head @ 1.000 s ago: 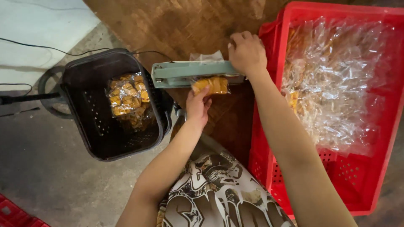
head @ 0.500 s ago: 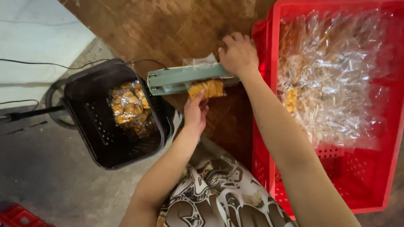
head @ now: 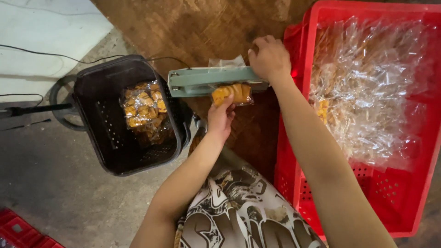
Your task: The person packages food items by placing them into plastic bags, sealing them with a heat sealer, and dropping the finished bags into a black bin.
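A pale green heat sealer lies across a brown woven mat. My right hand presses down on the right end of its arm. Under the arm sits a small clear bag of yellow-brown snacks, its open end sticking out on the far side. My left hand holds that bag from the near side, fingers on its bottom edge.
A black plastic basket at the left holds several sealed snack bags. A red crate at the right is piled with clear plastic bags. A black cable runs along the floor. A patterned garment covers my lap.
The view has shifted slightly. Both hands stay in place on the sealer arm and the bag, which remains clamped.
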